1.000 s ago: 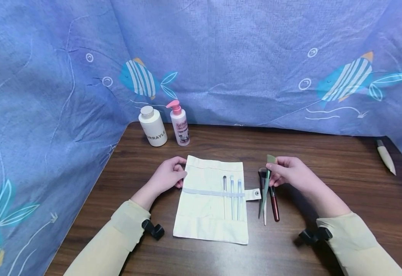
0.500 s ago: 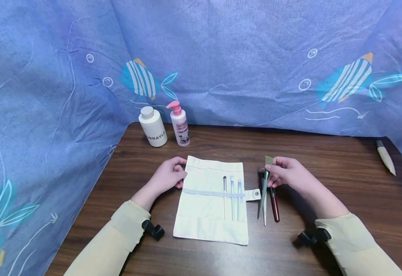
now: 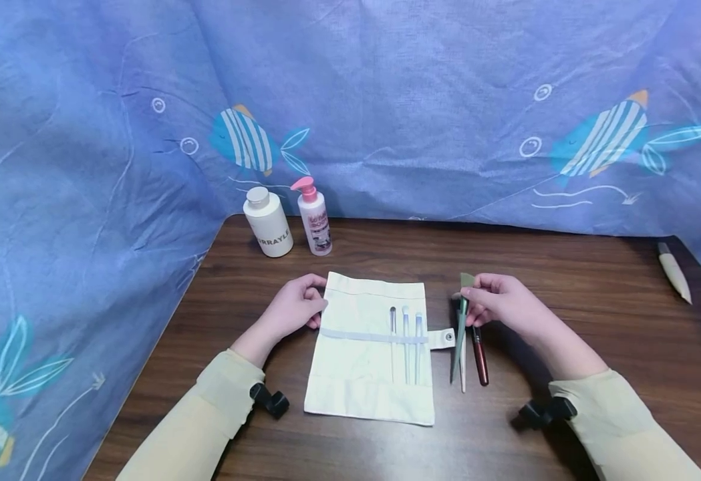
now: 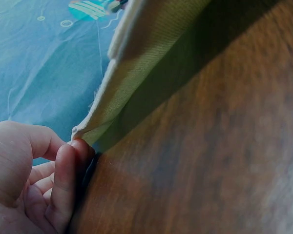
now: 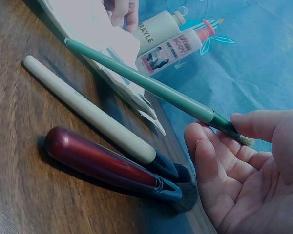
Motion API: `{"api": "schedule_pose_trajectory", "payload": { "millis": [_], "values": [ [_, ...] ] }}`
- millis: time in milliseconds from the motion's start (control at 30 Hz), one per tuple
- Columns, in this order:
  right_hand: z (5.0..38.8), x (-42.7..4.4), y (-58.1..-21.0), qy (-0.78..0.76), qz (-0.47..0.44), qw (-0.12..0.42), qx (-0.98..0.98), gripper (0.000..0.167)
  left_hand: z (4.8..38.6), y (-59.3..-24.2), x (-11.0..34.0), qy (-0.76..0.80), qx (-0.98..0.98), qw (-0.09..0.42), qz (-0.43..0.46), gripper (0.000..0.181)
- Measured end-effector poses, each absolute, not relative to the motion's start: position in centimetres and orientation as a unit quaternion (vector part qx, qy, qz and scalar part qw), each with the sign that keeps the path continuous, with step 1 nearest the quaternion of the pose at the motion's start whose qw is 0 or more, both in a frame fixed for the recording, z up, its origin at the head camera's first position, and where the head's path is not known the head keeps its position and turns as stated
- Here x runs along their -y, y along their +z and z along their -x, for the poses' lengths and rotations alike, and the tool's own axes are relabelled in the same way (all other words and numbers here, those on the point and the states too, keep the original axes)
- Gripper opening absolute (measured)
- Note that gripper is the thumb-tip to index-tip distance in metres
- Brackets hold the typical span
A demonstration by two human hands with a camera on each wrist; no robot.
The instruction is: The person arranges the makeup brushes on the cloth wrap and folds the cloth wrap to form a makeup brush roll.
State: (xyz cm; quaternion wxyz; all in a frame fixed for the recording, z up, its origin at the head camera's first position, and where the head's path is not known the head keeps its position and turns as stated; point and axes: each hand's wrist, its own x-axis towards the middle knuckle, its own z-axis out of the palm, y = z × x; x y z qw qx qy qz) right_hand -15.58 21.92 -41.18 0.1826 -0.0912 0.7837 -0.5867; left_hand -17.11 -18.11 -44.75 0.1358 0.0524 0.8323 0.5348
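Note:
A white cloth brush roll (image 3: pixel 350 371) lies unfolded on the table, with three slim makeup brushes (image 3: pixel 406 341) tucked under its grey strap. My left hand (image 3: pixel 293 307) pinches the roll's left edge between thumb and fingers; the left wrist view shows that edge lifted off the wood. Just right of the snap tab, my right hand (image 3: pixel 500 300) pinches a green makeup brush (image 5: pixel 151 87) near its bristle end, handle pointing toward me. Beneath it a makeup brush with a thick red handle (image 5: pixel 97 161) and a cream-handled makeup brush (image 5: pixel 88 112) rest on the table.
At the back left stand a white bottle (image 3: pixel 268 224) and a pink-topped pump bottle (image 3: pixel 315 220). A cream-handled object (image 3: pixel 675 274) lies near the table's right edge. Blue fish-print cloth (image 3: pixel 410 120) hangs behind and at the sides.
The green brush in my right hand has shifted slightly left, toward the roll's tab, and stands a little more upright in view. My left hand keeps its pinch on the roll.

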Motion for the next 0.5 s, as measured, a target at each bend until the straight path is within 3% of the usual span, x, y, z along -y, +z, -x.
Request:
{"api": "schedule_pose_trajectory", "payload": {
  "millis": [500],
  "values": [
    [15.91,-21.85,-41.4,-0.582,0.096,0.186,-0.786,0.028,16.97,-44.64,18.17,0.531,-0.835,0.135,-0.052,0.039]
  ]
}}
